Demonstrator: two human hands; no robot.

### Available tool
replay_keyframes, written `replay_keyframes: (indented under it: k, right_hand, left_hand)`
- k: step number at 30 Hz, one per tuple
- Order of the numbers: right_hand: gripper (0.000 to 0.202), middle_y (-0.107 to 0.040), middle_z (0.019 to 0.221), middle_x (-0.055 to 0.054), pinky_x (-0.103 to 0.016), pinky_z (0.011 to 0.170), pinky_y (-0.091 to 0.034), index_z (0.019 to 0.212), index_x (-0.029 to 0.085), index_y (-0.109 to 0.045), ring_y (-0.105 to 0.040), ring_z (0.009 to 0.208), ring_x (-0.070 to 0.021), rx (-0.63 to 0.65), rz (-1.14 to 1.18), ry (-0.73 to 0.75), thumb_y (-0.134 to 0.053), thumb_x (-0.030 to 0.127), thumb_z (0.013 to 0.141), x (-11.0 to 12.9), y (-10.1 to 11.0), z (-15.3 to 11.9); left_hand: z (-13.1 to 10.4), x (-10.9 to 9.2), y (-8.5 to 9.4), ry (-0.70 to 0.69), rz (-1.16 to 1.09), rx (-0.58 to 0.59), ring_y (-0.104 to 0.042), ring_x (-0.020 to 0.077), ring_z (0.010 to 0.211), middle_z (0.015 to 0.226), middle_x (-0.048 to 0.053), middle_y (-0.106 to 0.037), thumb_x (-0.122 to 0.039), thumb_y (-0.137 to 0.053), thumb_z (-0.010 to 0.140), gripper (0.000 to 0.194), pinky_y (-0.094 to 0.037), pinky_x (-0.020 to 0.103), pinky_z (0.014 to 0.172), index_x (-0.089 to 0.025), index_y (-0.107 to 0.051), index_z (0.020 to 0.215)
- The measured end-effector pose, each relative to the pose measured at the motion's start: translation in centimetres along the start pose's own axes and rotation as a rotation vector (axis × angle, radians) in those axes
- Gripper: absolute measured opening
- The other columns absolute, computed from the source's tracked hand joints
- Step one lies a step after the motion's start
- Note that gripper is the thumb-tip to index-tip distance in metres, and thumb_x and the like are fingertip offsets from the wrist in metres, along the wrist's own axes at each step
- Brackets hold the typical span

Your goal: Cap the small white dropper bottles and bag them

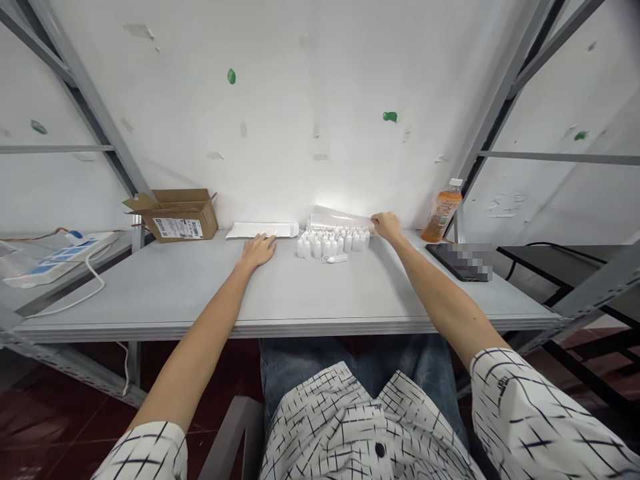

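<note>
Near the back of the grey table, my left hand (259, 251) rests with its fingers spread, by the front edge of a flat white sheet (263, 230). My right hand (387, 225) is closed, pinching the right end of a clear plastic sleeve (340, 217). Beneath and in front of that sleeve stand several small white bottles (330, 244) packed close together. One white bottle (336, 258) lies on its side in front of the group.
An open cardboard box (180, 217) sits at the back left. At the right are an orange drink bottle (442, 212) and a dark tablet or phone (457, 261). A power strip (63, 259) with a white cable lies far left. Metal posts flank the table (200, 293).
</note>
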State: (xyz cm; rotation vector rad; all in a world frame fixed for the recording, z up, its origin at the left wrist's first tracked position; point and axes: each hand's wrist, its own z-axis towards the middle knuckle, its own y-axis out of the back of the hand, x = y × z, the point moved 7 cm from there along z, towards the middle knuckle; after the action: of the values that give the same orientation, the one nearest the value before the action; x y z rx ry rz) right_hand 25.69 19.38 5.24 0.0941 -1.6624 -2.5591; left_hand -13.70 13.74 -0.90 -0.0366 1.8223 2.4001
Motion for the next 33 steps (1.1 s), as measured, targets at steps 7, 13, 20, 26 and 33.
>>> replay_keyframes:
  k: [7,13,20,26,33]
  right_hand:
    - [0.038,-0.071,0.101,-0.016,-0.031,0.07,-0.035,0.107,0.014,-0.073,-0.06,0.089,-0.0268,-0.216,0.034,-0.073,-0.038,0.016,0.089,-1.1,5.5,-0.1]
    - [0.033,-0.07,0.105,-0.012,-0.03,0.074,-0.038,0.102,0.015,-0.07,-0.061,0.092,-0.0244,-0.4,0.207,0.158,-0.04,0.024,0.093,1.9,11.9,-5.7]
    - [0.032,-0.07,0.099,-0.01,-0.029,0.067,-0.037,0.09,0.02,-0.069,-0.06,0.087,-0.0212,-0.284,0.183,0.533,-0.038,0.022,0.095,7.7,11.6,-15.5]
    - [0.026,-0.069,0.086,-0.01,-0.027,0.058,-0.033,0.083,0.018,-0.069,-0.058,0.078,-0.0189,-0.193,0.178,0.743,-0.045,0.018,0.092,11.5,6.7,-19.1]
    - [0.035,-0.071,0.084,-0.007,-0.026,0.058,-0.034,0.082,0.019,-0.072,-0.062,0.071,-0.0159,-0.137,0.471,0.596,-0.05,0.043,0.094,11.9,6.0,-16.2]
  left_hand:
    - [-0.2,0.2,0.1,0.003,-0.078,-0.055,-0.034,0.0325,0.138,0.146,0.016,-0.044,-0.039,-0.028,0.097,0.049,-0.027,0.061,0.107,-0.023,-0.048,0.139]
    - [-0.7,-0.3,4.2,-0.012,-0.235,-0.292,-0.043,0.0248,0.131,0.137,0.012,-0.054,-0.034,-0.034,0.095,0.042,-0.027,0.048,0.112,-0.022,-0.057,0.127]
    - [-1.1,0.3,10.9,0.013,-0.479,-0.552,-0.062,0.0193,0.107,0.115,0.012,-0.067,-0.029,-0.022,0.095,0.046,-0.05,0.031,0.088,-0.013,-0.058,0.119]
    - [-4.1,-6.2,13.3,-0.323,-0.349,-0.409,-0.066,0.0188,0.081,0.099,0.006,-0.073,-0.037,-0.045,0.088,0.032,-0.05,0.029,0.074,-0.018,-0.07,0.094]
    - [-10.2,-16.3,8.2,-0.725,-0.012,-0.002,-0.063,0.0231,0.095,0.102,0.01,-0.07,-0.053,-0.039,0.094,0.046,-0.046,0.03,0.074,-0.02,-0.07,0.102]
